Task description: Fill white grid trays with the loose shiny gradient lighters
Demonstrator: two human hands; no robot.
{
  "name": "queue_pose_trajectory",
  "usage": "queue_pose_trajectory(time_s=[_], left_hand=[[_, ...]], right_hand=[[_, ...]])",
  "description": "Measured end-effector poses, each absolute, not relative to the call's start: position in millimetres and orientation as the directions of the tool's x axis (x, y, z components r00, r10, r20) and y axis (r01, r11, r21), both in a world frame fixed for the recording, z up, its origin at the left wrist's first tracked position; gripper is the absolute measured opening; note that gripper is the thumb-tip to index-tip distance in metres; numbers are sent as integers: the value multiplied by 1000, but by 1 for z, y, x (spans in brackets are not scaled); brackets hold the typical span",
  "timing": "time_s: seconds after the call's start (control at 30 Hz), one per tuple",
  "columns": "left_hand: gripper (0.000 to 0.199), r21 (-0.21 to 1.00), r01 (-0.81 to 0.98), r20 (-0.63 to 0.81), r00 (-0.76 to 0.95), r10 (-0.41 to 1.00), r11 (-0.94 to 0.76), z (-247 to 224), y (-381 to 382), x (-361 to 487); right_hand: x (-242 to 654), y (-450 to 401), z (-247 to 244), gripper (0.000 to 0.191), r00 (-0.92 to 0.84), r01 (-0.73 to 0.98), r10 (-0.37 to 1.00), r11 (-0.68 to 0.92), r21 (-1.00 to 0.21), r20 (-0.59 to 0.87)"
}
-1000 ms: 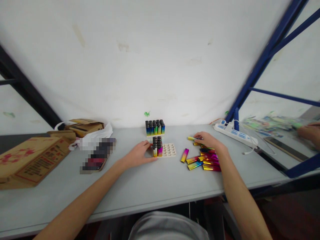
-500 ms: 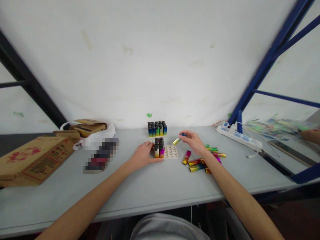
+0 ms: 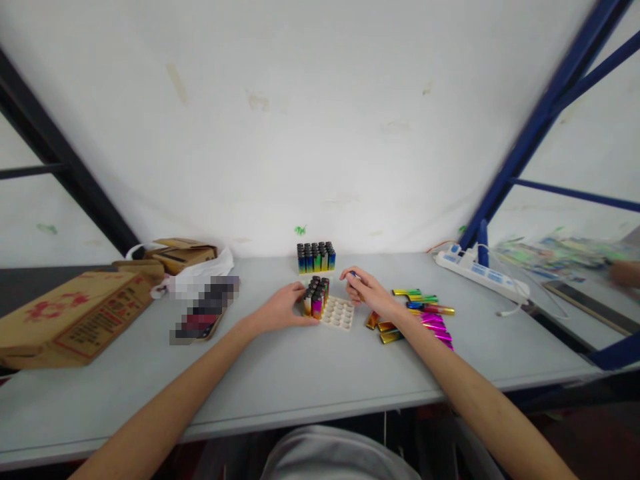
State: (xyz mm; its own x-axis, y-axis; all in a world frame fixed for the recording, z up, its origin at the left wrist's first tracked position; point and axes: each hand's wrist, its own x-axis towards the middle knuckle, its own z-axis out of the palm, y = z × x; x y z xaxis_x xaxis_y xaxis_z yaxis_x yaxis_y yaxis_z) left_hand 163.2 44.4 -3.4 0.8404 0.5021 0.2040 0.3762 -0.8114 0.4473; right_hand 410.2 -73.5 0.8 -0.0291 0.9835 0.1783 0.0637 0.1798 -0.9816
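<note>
My left hand (image 3: 281, 307) grips the left side of a white tray (image 3: 341, 313) with round holes, its thumb at the front corner and its fingers at the back. Lighters (image 3: 317, 301) with black tops and shiny bodies stand upright in the left part of the tray. The holes in the right part show bare. My right hand (image 3: 367, 293), above the tray's right edge, is closed on a lighter (image 3: 353, 274); only its bluish end shows between the fingers. Beside that forearm lies a loose pile of shiny coloured lighters (image 3: 434, 325), partly covered by the arm.
Behind the tray, near the wall, stands a second block of lighters (image 3: 316, 259). To the left are a cardboard box (image 3: 75, 313), a plastic bag (image 3: 200, 273) and a blurred-out dark item (image 3: 205, 313). A power strip (image 3: 480, 275) lies right; beyond it shows another person's hand (image 3: 625, 272).
The tray with its lighters has turned a little, its front swinging left. My right hand has moved left and down towards it, tilting the lighter. More of the pile shows.
</note>
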Motion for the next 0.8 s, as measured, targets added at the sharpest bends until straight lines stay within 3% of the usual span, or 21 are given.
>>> queue_pose_trajectory(time_s=[0.23, 0.53, 0.8], left_hand=[[66, 449, 365, 218, 840, 496, -816, -3, 44, 163], [67, 414, 387, 203, 843, 498, -824, -4, 45, 163], [67, 430, 349, 217, 855, 471, -832, -5, 47, 162]], right_hand=[[403, -69, -4, 50, 167, 547, 923, 206, -811, 346], [402, -74, 4, 26, 92, 592, 932, 232, -771, 351], [397, -75, 8, 39, 23, 601, 925, 291, -745, 379]])
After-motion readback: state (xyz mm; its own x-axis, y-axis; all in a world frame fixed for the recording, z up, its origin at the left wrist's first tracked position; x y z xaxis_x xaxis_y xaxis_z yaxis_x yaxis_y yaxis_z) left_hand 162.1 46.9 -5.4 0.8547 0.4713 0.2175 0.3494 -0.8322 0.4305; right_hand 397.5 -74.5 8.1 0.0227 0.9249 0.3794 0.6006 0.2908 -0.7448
